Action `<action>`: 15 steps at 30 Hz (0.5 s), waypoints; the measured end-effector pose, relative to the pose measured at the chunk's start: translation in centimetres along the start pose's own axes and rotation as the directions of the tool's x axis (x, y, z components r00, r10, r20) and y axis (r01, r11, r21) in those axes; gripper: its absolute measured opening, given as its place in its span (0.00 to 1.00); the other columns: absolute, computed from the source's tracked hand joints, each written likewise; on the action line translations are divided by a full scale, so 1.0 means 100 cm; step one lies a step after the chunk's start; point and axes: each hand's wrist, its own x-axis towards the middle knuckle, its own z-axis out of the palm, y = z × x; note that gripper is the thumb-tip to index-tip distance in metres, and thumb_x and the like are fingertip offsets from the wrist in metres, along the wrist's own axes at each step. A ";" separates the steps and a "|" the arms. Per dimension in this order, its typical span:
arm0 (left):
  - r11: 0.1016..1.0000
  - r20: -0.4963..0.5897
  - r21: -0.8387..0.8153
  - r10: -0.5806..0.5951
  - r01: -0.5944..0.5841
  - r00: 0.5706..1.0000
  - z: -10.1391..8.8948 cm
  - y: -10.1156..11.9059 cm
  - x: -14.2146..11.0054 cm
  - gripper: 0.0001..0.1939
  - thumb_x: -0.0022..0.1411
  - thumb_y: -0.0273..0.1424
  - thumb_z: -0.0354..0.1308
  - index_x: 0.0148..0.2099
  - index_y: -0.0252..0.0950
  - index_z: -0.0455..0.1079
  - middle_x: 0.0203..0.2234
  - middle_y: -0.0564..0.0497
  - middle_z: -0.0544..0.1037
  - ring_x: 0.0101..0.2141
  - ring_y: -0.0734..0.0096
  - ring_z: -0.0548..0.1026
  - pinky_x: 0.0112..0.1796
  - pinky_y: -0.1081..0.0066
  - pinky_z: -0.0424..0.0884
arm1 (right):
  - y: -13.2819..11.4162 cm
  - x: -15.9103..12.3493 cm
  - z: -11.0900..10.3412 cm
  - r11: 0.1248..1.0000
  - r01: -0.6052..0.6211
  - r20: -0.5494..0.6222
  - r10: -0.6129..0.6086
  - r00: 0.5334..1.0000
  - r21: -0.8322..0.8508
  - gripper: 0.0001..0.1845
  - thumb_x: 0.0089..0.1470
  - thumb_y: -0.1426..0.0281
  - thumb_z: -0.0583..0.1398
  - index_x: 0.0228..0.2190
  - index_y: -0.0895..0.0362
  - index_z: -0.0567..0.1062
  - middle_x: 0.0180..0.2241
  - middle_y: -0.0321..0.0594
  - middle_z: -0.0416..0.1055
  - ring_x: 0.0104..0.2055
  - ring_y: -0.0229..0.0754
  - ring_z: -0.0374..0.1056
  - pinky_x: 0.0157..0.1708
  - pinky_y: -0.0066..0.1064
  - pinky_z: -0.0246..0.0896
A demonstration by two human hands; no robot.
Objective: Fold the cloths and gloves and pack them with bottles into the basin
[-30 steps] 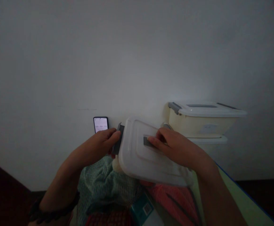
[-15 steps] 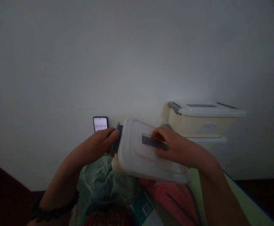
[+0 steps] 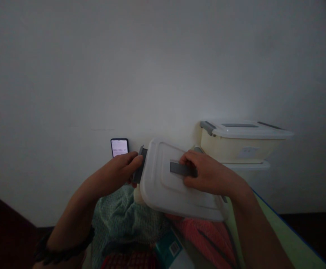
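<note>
A cream storage box with a white lid sits askew in front of me. My left hand is closed on the grey latch at the box's left end, thumb on top and fingers behind. On the lid, my right hand grips the grey handle by its right part, which the fingers cover. The lid still lies over the box and hides what is inside. Below the box are a green knitted cloth and a red fabric item.
At the right stands a second lidded box, atop another white lid. A phone showing a timer leans by the wall. A teal-and-white carton lies at the front, near a pale green table surface.
The right hand and lid handle have shifted very slightly, and the lid's near edge sits a touch lower. The left hand keeps its place on the latch.
</note>
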 end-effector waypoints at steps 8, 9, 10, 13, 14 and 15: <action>1.000 0.018 -0.022 -0.004 0.004 1.000 0.001 -0.002 0.000 0.19 0.63 0.44 0.40 0.30 0.37 0.63 0.21 0.53 0.74 0.26 0.67 0.72 0.30 0.70 0.66 | -0.004 0.000 0.000 0.999 0.041 -0.029 -0.041 0.999 -0.017 0.09 0.39 0.76 0.55 0.29 0.58 0.67 0.31 0.36 0.64 0.32 0.38 0.61 0.32 0.30 0.53; 1.000 0.013 -0.030 -0.006 0.007 1.000 0.001 -0.002 0.000 0.19 0.63 0.44 0.41 0.30 0.37 0.64 0.22 0.53 0.74 0.26 0.67 0.72 0.30 0.70 0.67 | -0.004 0.000 0.000 0.999 0.042 -0.036 -0.042 0.998 -0.018 0.09 0.39 0.76 0.55 0.29 0.58 0.67 0.31 0.36 0.64 0.32 0.38 0.61 0.32 0.30 0.53; 0.999 0.008 -0.046 -0.007 0.007 1.000 0.001 -0.002 0.000 0.20 0.63 0.44 0.41 0.30 0.37 0.64 0.23 0.52 0.74 0.27 0.67 0.73 0.30 0.70 0.67 | -0.004 0.000 -0.001 0.999 0.042 -0.041 -0.043 0.998 -0.016 0.09 0.39 0.76 0.55 0.29 0.58 0.67 0.31 0.36 0.64 0.31 0.37 0.61 0.31 0.30 0.53; 0.992 -0.005 -0.124 -0.005 0.004 1.000 0.002 -0.002 0.000 0.21 0.63 0.47 0.42 0.31 0.38 0.65 0.26 0.52 0.74 0.31 0.65 0.73 0.32 0.70 0.68 | -0.004 0.000 -0.002 0.999 0.041 -0.045 -0.041 0.998 -0.004 0.09 0.39 0.76 0.56 0.29 0.57 0.68 0.29 0.35 0.65 0.30 0.37 0.60 0.30 0.29 0.52; 0.989 -0.009 -0.149 -0.004 0.002 1.000 0.002 -0.002 0.000 0.21 0.63 0.48 0.41 0.32 0.38 0.65 0.26 0.52 0.74 0.33 0.64 0.73 0.32 0.70 0.69 | -0.004 -0.001 -0.002 0.999 0.041 -0.043 -0.041 0.998 -0.001 0.09 0.39 0.76 0.56 0.29 0.57 0.68 0.29 0.35 0.65 0.29 0.36 0.60 0.29 0.28 0.52; 0.986 -0.014 -0.167 -0.006 0.003 1.000 0.003 -0.002 0.000 0.21 0.63 0.48 0.41 0.32 0.38 0.65 0.26 0.52 0.73 0.34 0.64 0.73 0.32 0.70 0.69 | -0.004 -0.001 -0.002 0.999 0.042 -0.042 -0.042 0.998 0.000 0.09 0.39 0.76 0.56 0.29 0.57 0.68 0.29 0.35 0.65 0.29 0.36 0.60 0.29 0.28 0.52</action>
